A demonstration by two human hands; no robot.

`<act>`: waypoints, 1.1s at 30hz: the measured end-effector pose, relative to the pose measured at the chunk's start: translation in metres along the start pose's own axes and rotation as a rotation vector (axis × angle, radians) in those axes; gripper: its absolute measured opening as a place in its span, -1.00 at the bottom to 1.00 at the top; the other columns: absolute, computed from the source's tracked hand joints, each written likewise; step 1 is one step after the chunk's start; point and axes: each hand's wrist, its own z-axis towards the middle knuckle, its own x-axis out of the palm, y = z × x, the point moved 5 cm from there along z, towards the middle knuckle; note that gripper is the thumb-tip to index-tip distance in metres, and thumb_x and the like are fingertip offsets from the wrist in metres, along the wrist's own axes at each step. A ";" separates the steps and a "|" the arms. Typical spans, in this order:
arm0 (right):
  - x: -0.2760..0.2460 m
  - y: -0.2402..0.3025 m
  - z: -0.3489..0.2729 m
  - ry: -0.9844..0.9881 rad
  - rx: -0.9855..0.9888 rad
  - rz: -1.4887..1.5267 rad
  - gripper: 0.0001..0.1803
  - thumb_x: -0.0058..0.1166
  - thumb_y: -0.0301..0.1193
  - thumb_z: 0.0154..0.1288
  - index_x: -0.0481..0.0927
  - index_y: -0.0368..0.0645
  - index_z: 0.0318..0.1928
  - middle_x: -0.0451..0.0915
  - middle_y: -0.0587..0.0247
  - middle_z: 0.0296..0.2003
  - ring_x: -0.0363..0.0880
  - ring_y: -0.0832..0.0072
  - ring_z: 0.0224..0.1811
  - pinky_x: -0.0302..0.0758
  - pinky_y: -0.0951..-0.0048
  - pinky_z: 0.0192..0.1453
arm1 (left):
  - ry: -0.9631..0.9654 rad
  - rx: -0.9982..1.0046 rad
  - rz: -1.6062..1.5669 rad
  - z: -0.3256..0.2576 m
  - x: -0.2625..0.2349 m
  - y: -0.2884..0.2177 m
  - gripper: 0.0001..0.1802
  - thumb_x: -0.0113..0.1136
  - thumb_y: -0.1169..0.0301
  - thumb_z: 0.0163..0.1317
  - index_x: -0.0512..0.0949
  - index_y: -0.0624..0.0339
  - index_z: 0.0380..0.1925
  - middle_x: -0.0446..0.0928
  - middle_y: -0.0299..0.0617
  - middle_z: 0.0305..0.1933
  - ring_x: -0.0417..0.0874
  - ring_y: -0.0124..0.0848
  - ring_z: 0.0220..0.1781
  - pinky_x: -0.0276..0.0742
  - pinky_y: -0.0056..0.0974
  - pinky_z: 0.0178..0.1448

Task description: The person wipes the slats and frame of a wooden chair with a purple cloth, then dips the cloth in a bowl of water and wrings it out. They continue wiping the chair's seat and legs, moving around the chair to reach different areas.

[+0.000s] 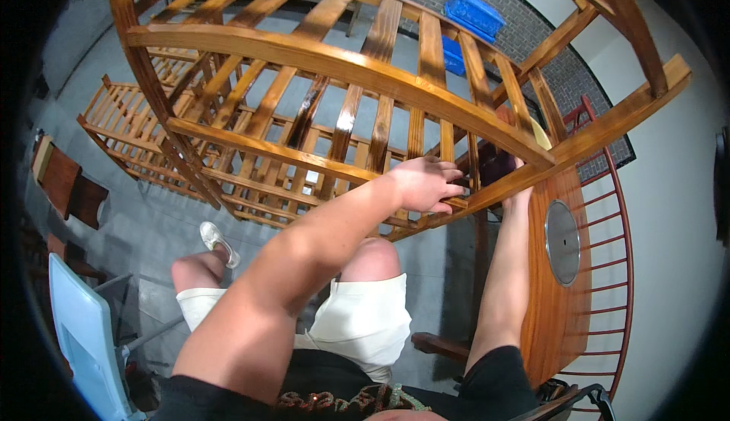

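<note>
A varnished wooden slatted rack [319,52] with several tiers fills the upper middle of the head view. My left hand [428,184] lies over the end of a lower rail, its fingers stretched out and a little apart. Past the rack's right-hand beam [498,187], my right hand [518,193] reaches in beside the frame. The beam and the shadow hide most of its fingers, so what it touches does not show. Close to it, inside the corner, is a dark rounded thing [496,164] whose kind I cannot make out.
To the right stands a wooden table [559,322] with a round metal inset [563,243], beside a red-brown metal railing [625,254]. A light blue folding chair [80,337] is at the lower left. Blue plastic crates [475,14] lie beyond the rack. Another slatted rack [129,136] stands left.
</note>
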 end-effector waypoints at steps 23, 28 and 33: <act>0.204 0.079 -0.070 0.002 -0.295 -0.899 -0.66 0.03 -0.33 0.60 0.60 -0.26 0.21 0.65 0.03 0.20 0.55 0.04 0.30 0.39 0.14 0.44 | 0.396 -0.368 0.285 -0.191 -0.107 0.083 -0.03 0.11 -0.43 0.29 0.22 -0.29 0.60 0.15 -0.11 0.68 -0.06 -0.02 0.76 -0.14 0.20 0.74; 0.245 0.044 -0.007 0.455 -0.174 -1.321 -0.58 -0.04 -0.21 0.55 0.62 -0.12 0.25 0.61 -0.06 0.25 0.52 -0.02 0.34 0.41 0.02 0.42 | 0.405 -0.402 0.337 -0.204 -0.107 0.090 -0.06 -0.04 -0.49 0.33 0.15 -0.43 0.62 0.11 -0.13 0.71 -0.09 -0.07 0.77 0.01 0.13 0.72; 0.234 -0.028 0.003 0.392 -0.257 -1.282 -0.51 -0.02 -0.05 0.57 0.62 -0.07 0.27 0.61 0.01 0.29 0.49 -0.03 0.37 0.33 -0.02 0.48 | 0.349 -0.454 0.301 -0.192 -0.111 0.086 -0.01 0.13 -0.41 0.29 0.14 -0.32 0.63 -0.02 0.08 0.72 -0.12 0.01 0.77 0.01 0.07 0.74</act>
